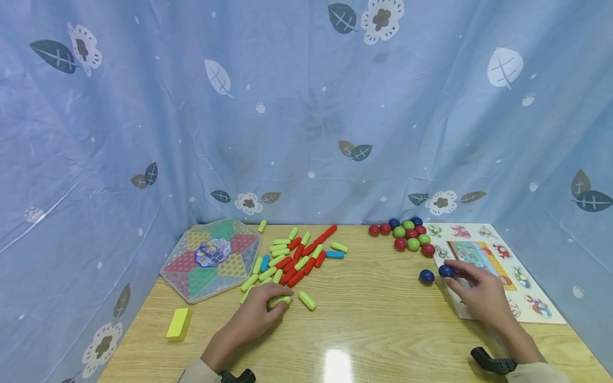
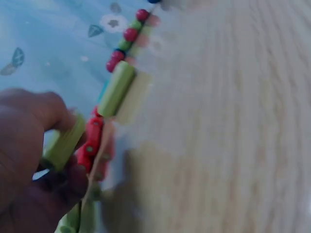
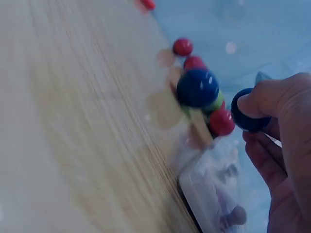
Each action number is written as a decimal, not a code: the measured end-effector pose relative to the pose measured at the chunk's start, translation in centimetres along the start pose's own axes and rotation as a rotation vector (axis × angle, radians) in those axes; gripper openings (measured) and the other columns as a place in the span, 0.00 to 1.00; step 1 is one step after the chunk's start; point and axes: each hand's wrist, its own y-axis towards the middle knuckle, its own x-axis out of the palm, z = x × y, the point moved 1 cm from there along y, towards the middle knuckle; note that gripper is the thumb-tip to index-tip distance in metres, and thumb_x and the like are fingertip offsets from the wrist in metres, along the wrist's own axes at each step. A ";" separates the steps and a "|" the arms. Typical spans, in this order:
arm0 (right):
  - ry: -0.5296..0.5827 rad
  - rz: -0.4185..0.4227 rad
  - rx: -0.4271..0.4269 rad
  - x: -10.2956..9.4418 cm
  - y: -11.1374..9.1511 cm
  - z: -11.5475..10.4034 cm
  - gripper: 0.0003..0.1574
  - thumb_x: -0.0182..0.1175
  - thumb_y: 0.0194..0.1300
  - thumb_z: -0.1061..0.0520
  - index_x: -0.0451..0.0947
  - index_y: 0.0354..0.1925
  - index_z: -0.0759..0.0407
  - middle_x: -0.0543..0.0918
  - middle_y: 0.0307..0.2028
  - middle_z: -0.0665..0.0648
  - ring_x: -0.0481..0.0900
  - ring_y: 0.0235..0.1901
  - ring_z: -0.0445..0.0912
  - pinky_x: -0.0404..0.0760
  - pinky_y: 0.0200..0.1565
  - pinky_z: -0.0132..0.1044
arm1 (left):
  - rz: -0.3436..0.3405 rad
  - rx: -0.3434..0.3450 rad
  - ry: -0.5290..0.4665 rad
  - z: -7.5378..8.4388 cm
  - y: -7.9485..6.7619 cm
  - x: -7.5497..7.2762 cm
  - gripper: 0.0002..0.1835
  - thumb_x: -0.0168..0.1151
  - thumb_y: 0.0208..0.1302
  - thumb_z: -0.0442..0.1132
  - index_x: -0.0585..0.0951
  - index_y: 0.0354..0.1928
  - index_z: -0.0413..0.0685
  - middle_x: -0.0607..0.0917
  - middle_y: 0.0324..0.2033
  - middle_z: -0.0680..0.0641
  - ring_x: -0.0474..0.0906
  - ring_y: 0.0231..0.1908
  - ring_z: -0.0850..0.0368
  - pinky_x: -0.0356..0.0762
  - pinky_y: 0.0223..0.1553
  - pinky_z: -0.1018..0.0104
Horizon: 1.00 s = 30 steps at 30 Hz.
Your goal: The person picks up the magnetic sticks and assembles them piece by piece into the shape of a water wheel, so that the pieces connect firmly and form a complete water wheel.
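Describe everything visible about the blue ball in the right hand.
The blue ball is dark, round and glossy, perhaps plastic or painted wood. The right hand pinches it between thumb and fingers, which hide part of it. In the head view it appears at the left edge of the puzzle, just right of a second ball and apart from it.

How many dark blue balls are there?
4. One blue ball is in the right hand; a second ball lies just left of it; a third ball and fourth ball sit along the back of the ball cluster. Others could be hidden there.
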 end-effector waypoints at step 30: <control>0.939 -0.509 0.005 12.6 -3.5 -12.3 0.22 0.67 0.74 0.69 0.80 0.63 0.73 0.87 0.59 0.71 0.90 0.56 0.42 0.88 0.57 0.34 | -0.075 -0.057 -0.478 3.5 3.3 6.7 0.15 0.74 0.73 0.38 0.91 0.59 0.50 0.94 0.54 0.52 0.88 0.53 0.62 0.82 0.50 0.72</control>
